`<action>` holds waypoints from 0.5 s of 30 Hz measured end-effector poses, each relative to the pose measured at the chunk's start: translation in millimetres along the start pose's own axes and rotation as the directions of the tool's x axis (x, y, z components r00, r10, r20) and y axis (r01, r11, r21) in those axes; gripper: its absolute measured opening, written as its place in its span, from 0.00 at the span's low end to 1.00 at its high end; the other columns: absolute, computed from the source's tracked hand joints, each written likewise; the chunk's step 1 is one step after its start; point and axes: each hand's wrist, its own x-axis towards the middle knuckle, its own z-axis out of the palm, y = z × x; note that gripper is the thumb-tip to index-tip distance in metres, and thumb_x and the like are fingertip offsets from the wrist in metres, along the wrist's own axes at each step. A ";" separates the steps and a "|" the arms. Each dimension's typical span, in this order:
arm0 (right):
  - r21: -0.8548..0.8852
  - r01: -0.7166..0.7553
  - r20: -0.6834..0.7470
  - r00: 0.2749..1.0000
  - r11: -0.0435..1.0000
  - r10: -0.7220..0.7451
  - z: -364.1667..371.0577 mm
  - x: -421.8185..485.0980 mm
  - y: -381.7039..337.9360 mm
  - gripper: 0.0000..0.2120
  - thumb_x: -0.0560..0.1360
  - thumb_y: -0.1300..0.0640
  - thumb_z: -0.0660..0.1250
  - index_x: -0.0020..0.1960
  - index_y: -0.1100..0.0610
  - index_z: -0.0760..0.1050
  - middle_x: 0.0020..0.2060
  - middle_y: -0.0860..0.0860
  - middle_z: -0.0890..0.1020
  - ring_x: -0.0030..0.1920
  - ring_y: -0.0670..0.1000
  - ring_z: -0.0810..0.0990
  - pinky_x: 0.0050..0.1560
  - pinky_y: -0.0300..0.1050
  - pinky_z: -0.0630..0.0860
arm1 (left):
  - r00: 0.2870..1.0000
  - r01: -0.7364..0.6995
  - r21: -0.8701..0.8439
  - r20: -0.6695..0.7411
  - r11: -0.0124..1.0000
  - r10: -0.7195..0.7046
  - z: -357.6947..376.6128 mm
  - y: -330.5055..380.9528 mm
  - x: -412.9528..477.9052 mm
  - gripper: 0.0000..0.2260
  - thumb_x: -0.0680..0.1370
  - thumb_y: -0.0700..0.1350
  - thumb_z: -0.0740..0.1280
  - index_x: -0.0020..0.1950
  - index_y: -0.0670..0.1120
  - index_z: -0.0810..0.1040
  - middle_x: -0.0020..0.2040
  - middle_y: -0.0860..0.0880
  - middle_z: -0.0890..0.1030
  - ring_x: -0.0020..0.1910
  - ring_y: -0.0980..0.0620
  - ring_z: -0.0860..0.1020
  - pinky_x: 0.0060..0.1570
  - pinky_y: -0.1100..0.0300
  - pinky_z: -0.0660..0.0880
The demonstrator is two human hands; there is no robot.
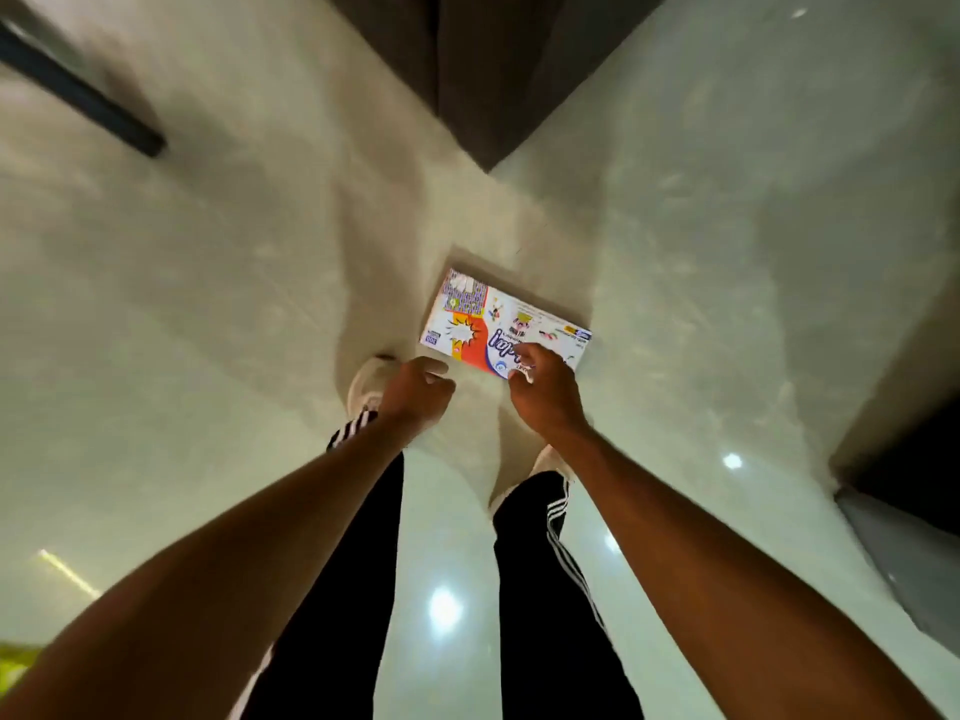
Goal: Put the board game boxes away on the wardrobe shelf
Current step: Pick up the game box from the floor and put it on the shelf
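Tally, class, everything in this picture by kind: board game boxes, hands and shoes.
Board game box: 1
Hands: 2, the left hand and the right hand
Shoes: 2, the left shoe and the right shoe
Total: 5

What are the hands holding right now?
The right hand is at the near edge of the box on the floor; a grip cannot be told. The left hand holds nothing.

Box (498, 324) on floor (208, 304), before feet (371, 379).

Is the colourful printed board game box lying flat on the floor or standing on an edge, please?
Lying flat: the colourful printed board game box shows its whole printed face upward on the glossy pale floor.
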 end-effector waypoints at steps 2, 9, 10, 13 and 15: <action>-0.092 0.060 0.049 0.997 0.994 -0.055 27.5 58.8 39.7 0.20 0.73 0.62 0.65 0.65 0.57 0.74 0.62 0.56 0.79 0.63 0.57 0.75 0.65 0.53 0.71 | 0.995 0.104 -0.131 0.002 0.986 -0.105 47.6 -28.2 54.4 0.18 0.64 0.47 0.71 0.53 0.44 0.81 0.47 0.40 0.84 0.46 0.39 0.83 0.43 0.56 0.75; -0.438 0.176 0.042 0.984 0.881 -0.176 90.7 197.2 140.9 0.34 0.71 0.60 0.67 0.75 0.57 0.59 0.75 0.57 0.61 0.75 0.59 0.57 0.74 0.54 0.57 | 0.958 0.274 -0.443 0.048 0.854 -0.282 178.5 -97.6 168.6 0.27 0.61 0.51 0.70 0.60 0.48 0.75 0.57 0.41 0.81 0.54 0.43 0.82 0.45 0.58 0.74; -0.471 0.193 0.033 0.979 0.861 -0.201 93.2 210.3 145.9 0.36 0.71 0.59 0.67 0.76 0.58 0.57 0.76 0.58 0.60 0.76 0.59 0.56 0.74 0.55 0.55 | 0.957 0.277 -0.497 0.065 0.823 -0.283 188.8 -96.2 176.2 0.30 0.61 0.51 0.70 0.62 0.47 0.74 0.58 0.41 0.80 0.55 0.42 0.81 0.47 0.56 0.75; -0.508 0.214 0.034 0.973 0.834 -0.228 99.0 242.0 147.8 0.34 0.72 0.57 0.67 0.75 0.59 0.59 0.72 0.59 0.65 0.72 0.61 0.63 0.72 0.56 0.60 | 0.960 0.263 -0.655 0.107 0.708 -0.258 206.8 -85.3 195.4 0.19 0.67 0.45 0.72 0.57 0.43 0.77 0.49 0.44 0.82 0.43 0.48 0.80 0.41 0.59 0.73; -0.479 0.200 0.026 0.976 0.854 -0.214 96.8 248.2 140.4 0.29 0.71 0.56 0.68 0.70 0.58 0.65 0.66 0.59 0.70 0.66 0.61 0.69 0.67 0.56 0.67 | 0.963 0.240 -0.724 0.092 0.647 -0.255 205.4 -77.6 199.2 0.08 0.69 0.41 0.71 0.47 0.43 0.79 0.41 0.48 0.81 0.37 0.51 0.76 0.37 0.61 0.70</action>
